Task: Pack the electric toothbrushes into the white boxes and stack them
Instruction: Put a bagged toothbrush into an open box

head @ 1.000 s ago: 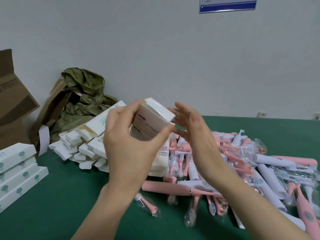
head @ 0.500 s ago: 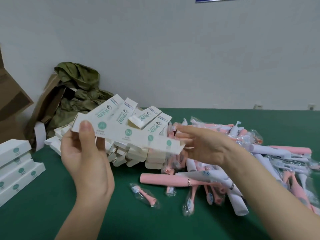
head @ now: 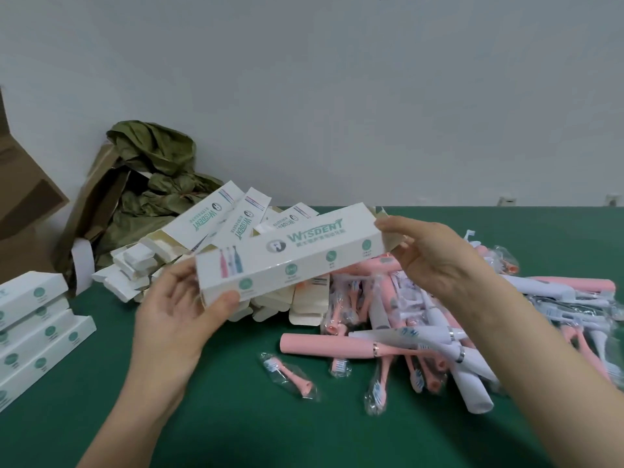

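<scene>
**One box in hand, above the heap**

Table (head: 209, 430): one, matte green, its near and side edges cut off.
Cardboard carton (head: 23, 204): one, brown, cut by the left edge; crumpled olive sheeting (head: 155, 153) lies beside it.
Toothbrush heap (head: 422, 332): one, smooth pink and white cylinders, many in clear film, too tangled to count.
Pile of unfilled boxes (head: 216, 228): count unclear.
Stack of closed boxes (head: 37, 319), far left: four tiers visible, partly out of frame.
White box (head: 290, 255): one, long and glossy, held level above the pile. The left hand (head: 179, 319) pinches its left end and the right hand (head: 435, 261) grips its right end, so the end flaps are hidden.
Wrapped brush head (head: 287, 373): one, lying apart on the table.
</scene>
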A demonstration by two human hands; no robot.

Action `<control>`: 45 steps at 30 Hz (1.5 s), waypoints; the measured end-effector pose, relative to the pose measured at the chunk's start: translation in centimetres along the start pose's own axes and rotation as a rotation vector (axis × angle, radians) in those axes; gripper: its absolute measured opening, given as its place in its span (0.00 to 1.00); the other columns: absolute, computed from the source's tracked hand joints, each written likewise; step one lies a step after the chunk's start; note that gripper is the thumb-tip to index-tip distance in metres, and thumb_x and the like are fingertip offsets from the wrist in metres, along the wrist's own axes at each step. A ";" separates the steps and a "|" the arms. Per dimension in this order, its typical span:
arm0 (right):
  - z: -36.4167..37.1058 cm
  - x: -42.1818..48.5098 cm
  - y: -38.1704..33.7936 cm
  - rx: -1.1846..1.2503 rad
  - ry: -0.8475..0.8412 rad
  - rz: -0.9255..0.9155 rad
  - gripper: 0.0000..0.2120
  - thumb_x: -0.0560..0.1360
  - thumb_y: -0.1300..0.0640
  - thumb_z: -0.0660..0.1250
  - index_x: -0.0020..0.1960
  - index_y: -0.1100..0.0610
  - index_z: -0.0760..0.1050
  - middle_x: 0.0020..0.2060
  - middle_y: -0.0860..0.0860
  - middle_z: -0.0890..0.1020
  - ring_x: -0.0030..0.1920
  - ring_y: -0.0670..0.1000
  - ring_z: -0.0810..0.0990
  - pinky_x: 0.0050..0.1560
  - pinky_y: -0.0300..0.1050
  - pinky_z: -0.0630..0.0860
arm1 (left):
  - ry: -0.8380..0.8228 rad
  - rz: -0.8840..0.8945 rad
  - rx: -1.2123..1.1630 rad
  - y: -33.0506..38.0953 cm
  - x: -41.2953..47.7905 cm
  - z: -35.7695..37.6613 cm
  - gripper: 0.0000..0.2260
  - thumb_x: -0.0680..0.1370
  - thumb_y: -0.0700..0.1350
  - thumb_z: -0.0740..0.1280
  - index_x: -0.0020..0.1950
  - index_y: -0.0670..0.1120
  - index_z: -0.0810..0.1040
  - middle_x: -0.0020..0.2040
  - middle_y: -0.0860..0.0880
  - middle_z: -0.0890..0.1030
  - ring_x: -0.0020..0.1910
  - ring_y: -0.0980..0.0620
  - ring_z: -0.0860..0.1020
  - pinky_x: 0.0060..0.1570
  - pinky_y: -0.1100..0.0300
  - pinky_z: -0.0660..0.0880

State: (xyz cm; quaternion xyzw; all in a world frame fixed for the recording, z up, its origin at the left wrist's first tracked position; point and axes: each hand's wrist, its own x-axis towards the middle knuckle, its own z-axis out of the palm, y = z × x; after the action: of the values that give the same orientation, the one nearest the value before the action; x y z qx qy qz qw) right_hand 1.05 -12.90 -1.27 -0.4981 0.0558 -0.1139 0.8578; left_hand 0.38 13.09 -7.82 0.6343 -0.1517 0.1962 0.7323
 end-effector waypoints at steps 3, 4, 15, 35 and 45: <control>0.0 -0.2 0.3 0.012 -0.010 -0.044 0.07 0.74 0.72 0.63 0.40 0.66 0.78 0.32 0.54 0.84 0.32 0.46 0.81 0.34 0.33 0.78 | -0.145 -0.247 0.280 -0.3 0.4 -0.7 0.26 0.60 0.45 0.76 0.56 0.51 0.76 0.53 0.57 0.83 0.56 0.59 0.79 0.56 0.63 0.73; 0.1 -0.3 0.6 0.011 -0.015 -0.056 0.08 0.74 0.73 0.62 0.41 0.66 0.77 0.31 0.53 0.84 0.30 0.45 0.81 0.33 0.33 0.77 | -0.165 -0.308 0.446 -0.3 0.5 -0.6 0.28 0.63 0.44 0.78 0.61 0.50 0.74 0.59 0.55 0.80 0.60 0.57 0.76 0.58 0.61 0.70; 3.0 -3.5 2.5 -0.072 -0.315 -0.032 0.10 0.76 0.72 0.61 0.53 0.68 0.78 0.40 0.56 0.83 0.38 0.49 0.82 0.39 0.36 0.78 | -0.152 0.424 0.701 5.2 -1.8 8.2 0.03 0.77 0.53 0.64 0.50 0.59 0.74 0.61 0.58 0.70 0.63 0.65 0.65 0.55 0.79 0.58; 3.0 -3.1 2.4 0.056 -0.281 0.098 0.10 0.75 0.73 0.59 0.55 0.69 0.75 0.42 0.59 0.81 0.35 0.50 0.81 0.38 0.37 0.80 | -0.173 0.388 0.527 2.9 -1.5 8.1 0.06 0.75 0.46 0.68 0.41 0.57 0.78 0.57 0.57 0.77 0.58 0.72 0.70 0.52 0.80 0.61; 3.2 -3.2 2.7 0.144 -0.253 0.215 0.14 0.76 0.74 0.57 0.59 0.70 0.74 0.47 0.60 0.80 0.42 0.52 0.79 0.43 0.39 0.79 | 0.002 0.537 0.716 1.3 -2.1 8.3 0.10 0.70 0.49 0.71 0.47 0.45 0.83 0.57 0.46 0.80 0.57 0.63 0.71 0.57 0.80 0.61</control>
State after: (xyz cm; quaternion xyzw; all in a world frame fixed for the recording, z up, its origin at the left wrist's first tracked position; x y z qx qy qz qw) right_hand -1.02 -8.09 -2.06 -0.4371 -0.0082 0.0383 0.8986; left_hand -1.85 4.79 -6.44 0.7856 -0.2328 0.4204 0.3898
